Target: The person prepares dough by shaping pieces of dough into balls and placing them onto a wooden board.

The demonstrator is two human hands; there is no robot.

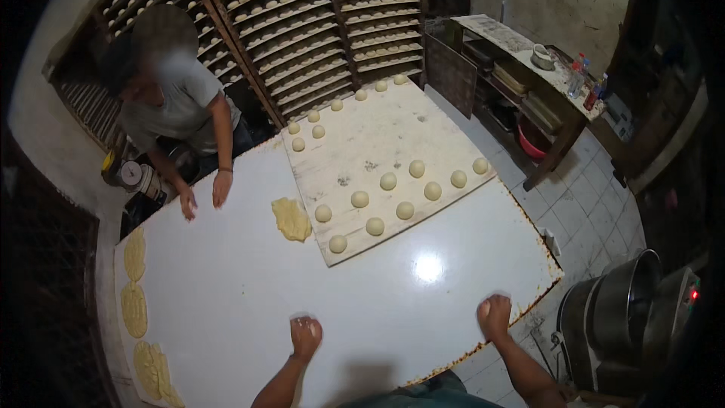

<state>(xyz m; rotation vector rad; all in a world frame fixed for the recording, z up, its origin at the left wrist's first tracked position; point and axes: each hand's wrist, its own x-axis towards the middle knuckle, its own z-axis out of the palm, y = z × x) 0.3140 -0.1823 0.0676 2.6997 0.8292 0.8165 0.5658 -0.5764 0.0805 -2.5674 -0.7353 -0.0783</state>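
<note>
Both curled, left grip (306, 338), right grip (495, 317) over glossy table (226, 302); contents unclear; dough racks (340, 24) beyond.

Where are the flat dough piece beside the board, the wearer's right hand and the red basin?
Flat dough piece (291, 219): head view, middle of top.
Right hand (495, 318): head view, middle of hand.
Red basin (533, 146): head view, outer side.

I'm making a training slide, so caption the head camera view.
Left hand and right hand curled over a white table; beyond them, a floured board bearing dough balls.
</note>
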